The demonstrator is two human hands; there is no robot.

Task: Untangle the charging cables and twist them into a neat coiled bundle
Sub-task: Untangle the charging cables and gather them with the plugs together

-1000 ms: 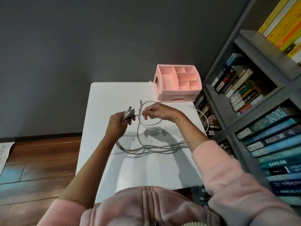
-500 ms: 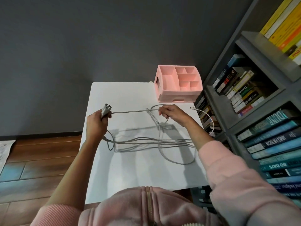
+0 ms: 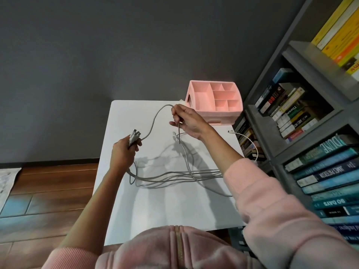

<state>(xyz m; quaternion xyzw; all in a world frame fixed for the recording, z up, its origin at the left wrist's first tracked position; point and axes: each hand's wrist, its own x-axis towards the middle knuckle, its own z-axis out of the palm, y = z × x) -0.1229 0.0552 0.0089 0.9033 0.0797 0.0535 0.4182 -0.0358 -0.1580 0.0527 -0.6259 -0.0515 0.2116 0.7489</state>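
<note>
Pink organizer (image 3: 219, 115) is sitting at the far right corner of the table (image 3: 155, 210), with six compartments showing just pink floor. I'm seeing the left hand (image 3: 124, 152) gripping a bunch of plug ends (image 3: 135, 134), four I think. The grey braided cables (image 3: 174, 174) are trailing loosely across the table, and the right hand (image 3: 187, 121) is pinching one of them up in an arch. One white cable (image 3: 250, 139) is curling over the right edge.
</note>
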